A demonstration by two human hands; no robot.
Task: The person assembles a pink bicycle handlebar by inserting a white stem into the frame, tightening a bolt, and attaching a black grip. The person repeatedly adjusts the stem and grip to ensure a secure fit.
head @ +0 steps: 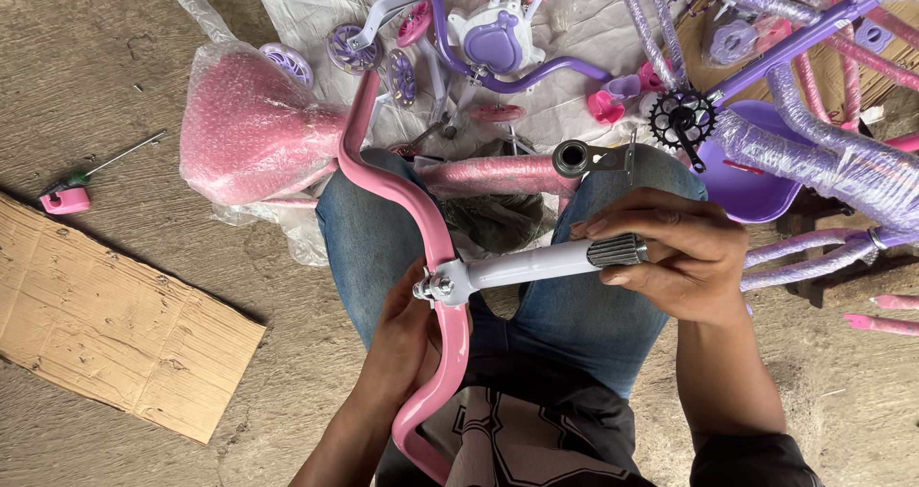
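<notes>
Seated on the bare floor with a child's bicycle in parts around me, I hold the pink handlebar (421, 229) across my knees. My left hand (407, 343) grips the bar just below the clamp bolt (436, 286), while my right hand (670, 253) is closed around the ribbed lower end of the white stem (536, 262). The step in hand looks like seating the stem on the bar; next, I judge, the clamp wants squaring and tightening. A bubble-wrapped pink saddle (249, 128) lies beyond my left knee, a screwdriver (105, 166) near the cardboard sheet (115, 324).
</notes>
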